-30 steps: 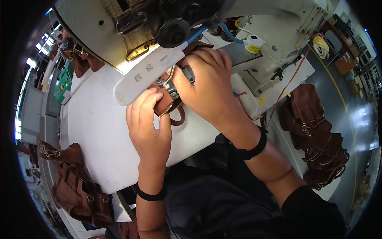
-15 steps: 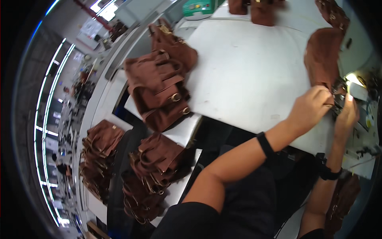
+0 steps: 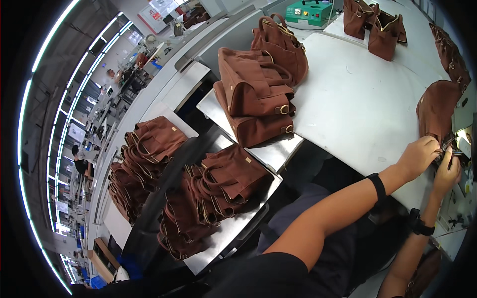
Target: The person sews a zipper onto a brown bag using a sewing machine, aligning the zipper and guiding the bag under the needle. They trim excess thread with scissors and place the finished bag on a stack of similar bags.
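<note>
At the far right of the white table, a brown handbag point(image 3: 437, 107) lies with its near end by a lit machine head point(image 3: 463, 141). My left hand point(image 3: 419, 158) is closed on the near end of this bag, fingers pinched together. Just right of it, my right hand point(image 3: 447, 173) has its fingers bent around something slim and dark beside the machine; its kind is too small to make out. Both hands are close together, and the bag part between them is partly hidden by the fingers.
Stacked brown handbags point(image 3: 256, 94) stand on the table's left side. More bag piles point(image 3: 226, 181) lie on a lower metal shelf and beyond a black divider point(image 3: 164, 193). Small open bags point(image 3: 385, 35) and a green box device point(image 3: 308, 13) stand at the back. A distant person point(image 3: 112, 74) sits in the workshop.
The whole view has swung left, so the table, bags and hands appear further right. Both hands stay by the machine head with the bag.
</note>
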### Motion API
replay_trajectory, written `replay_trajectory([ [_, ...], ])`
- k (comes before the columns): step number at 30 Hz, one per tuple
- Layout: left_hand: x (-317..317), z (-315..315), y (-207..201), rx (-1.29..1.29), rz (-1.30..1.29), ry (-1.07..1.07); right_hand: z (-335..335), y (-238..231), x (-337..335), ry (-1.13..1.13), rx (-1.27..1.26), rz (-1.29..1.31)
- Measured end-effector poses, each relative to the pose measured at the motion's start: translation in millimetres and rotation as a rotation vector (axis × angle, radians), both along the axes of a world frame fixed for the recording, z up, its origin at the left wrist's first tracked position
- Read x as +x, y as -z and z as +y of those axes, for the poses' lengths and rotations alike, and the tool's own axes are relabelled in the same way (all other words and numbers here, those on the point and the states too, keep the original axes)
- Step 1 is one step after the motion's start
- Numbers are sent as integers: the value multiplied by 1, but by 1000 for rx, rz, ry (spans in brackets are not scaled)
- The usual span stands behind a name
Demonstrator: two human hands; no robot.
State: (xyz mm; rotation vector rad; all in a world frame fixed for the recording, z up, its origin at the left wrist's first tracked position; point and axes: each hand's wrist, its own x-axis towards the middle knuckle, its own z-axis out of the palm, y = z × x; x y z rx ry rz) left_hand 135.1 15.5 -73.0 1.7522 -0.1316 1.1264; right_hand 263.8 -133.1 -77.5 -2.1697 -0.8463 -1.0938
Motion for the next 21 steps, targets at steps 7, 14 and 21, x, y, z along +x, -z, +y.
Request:
replay_trajectory([
  [7,-2,0,-1,0,6,-1,-1,8,8,55,-30,-1],
  [14,-1,-5,2,-51,-11,-9,0,11,13,123,-39,-18],
  [21,-1,-6,3,-30,-13,2,-6,17,18,123,-128,-177],
])
